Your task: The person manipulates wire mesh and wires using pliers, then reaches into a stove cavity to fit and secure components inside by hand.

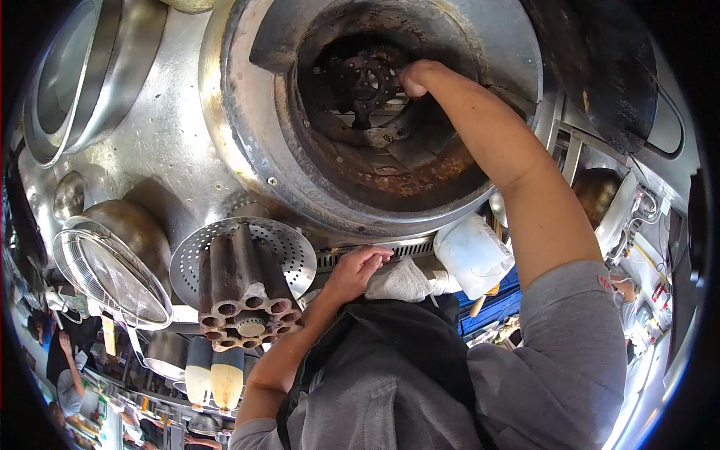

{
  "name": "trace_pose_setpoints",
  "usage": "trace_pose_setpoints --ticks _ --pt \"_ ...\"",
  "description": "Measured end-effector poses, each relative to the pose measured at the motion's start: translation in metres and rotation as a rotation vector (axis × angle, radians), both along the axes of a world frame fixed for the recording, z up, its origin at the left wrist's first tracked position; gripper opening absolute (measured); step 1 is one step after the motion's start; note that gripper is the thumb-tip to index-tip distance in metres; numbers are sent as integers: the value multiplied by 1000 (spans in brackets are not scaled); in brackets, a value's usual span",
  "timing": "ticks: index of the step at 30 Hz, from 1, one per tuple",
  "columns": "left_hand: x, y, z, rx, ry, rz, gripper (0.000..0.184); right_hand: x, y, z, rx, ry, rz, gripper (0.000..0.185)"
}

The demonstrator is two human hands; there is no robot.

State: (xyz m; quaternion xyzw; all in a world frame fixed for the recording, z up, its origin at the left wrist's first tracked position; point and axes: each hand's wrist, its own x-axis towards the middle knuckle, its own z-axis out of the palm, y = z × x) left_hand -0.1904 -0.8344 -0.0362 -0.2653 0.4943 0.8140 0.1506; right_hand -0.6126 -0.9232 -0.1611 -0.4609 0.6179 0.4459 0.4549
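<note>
My right hand (pixel 417 79) reaches down into the round, rusty burner well (pixel 420 169), beside a dark metal burner part (pixel 367 82). Its fingers are largely hidden in the shadow, so what they touch is unclear. My left hand (pixel 360 271) rests at the front edge of the stove, next to a folded white cloth (pixel 399 282). Its fingers are together, and nothing can be seen in them. To the left of that hand, a rusty cluster of metal tubes (pixel 247 281) stands on a perforated steel disc (pixel 298 253).
Wire strainers (pixel 112 277) and a metal bowl (pixel 139 232) lie at the left. Large steel pans (pixel 112 75) stand at the upper left. A white container (pixel 474 255) sits by the front edge. Two bottles (pixel 212 375) hang below. Another person's arm (pixel 69 356) shows lower left.
</note>
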Motion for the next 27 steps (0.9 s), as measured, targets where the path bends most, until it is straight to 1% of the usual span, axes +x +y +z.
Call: trace_pose_setpoints --ticks 1,7,9,12,14,16,22,23,27 --pt "0 0 0 10 0 1 24 -1 1 -6 5 -10 2 37" --pt "1 -3 0 8 1 -58 28 1 -4 7 1 -20 -13 39" --pt "2 -1 -2 14 15 -48 28 -3 -3 0 8 -15 -4 39" --pt "1 -1 -2 14 25 -43 28 -2 -2 1 -40 -35 6 39" --pt "0 -1 -1 11 19 -47 28 0 -4 7 -33 10 -13 39" --pt "-1 0 0 20 -16 3 23 2 -4 16 -40 9 -7 39" --pt "-1 -1 0 -7 -7 -11 23 -4 -1 -2 -21 19 -11 40" --pt "-1 -1 0 -7 -7 -11 23 -1 -4 3 -8 26 -18 42" --pt "-2 -3 3 13 -10 -3 23 6 -6 15 14 35 -24 40"
